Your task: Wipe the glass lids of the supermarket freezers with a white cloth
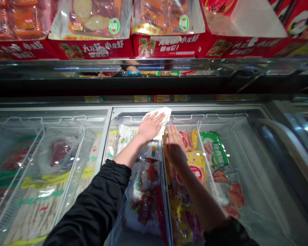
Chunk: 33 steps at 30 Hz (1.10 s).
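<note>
My left hand (151, 127) lies flat on a white cloth (165, 114), fingers stretched out, with a thin ring on one of them. The cloth is spread under the fingers at the far edge of the freezer's clear lid (220, 119). Just to the right, my right hand (175, 145) reaches forward with its fingers straight and close together, apart from the cloth. It appears over yellow food packs (195, 171); whether it touches the lid I cannot tell. Beneath my left hand and forearm show white food bags (127, 135).
Wire dividers (207, 164) separate the packs inside the freezer. A green pack (215, 148) sits at the right, and bagged long pale food (38, 205) at the left. Above the back edge runs a metal shelf edge (92, 65) with red display boxes (166, 46). A curved rail (290, 143) stands at right.
</note>
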Available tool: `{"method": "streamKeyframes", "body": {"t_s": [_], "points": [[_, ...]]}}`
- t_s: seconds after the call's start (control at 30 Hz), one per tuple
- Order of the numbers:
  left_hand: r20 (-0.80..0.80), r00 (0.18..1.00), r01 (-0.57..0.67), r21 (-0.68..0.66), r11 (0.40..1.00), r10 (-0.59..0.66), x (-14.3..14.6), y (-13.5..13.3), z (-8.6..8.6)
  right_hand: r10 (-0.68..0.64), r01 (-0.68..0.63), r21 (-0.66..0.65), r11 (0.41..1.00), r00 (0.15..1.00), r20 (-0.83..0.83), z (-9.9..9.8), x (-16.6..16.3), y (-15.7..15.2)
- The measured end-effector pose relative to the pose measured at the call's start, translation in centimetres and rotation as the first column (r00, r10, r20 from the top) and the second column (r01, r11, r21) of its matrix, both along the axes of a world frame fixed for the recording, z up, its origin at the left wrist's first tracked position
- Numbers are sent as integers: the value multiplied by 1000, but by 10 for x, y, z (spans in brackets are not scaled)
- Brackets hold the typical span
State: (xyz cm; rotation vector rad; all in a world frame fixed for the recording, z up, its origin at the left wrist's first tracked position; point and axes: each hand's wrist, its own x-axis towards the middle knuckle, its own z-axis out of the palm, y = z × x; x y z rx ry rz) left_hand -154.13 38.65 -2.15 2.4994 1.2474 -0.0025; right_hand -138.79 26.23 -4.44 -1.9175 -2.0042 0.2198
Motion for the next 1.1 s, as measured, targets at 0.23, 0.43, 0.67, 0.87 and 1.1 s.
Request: {"method": "streamKeyframes", "body": {"t_s": [0.23,0.43,0.67,0.87,1.1], "points": [[-24,996,88,-32,996,-89,-43,-34,8,16,-16,-10,1000,999,-42,5,0,0],[-76,951,-301,-32,953,298,-2,-5,3,54,-54,3,999,996,-65,6,0,3],[-31,999,-27,-28,999,26,24,4,2,56,-58,-18,998,995,-78,4,2,5],[-25,1000,-17,-11,1000,17,-51,-27,8,85,-85,4,996,995,-61,0,3,4],[-90,921,-380,-3,925,378,-78,6,-1,91,-91,29,995,996,-23,0,1,4]]}}
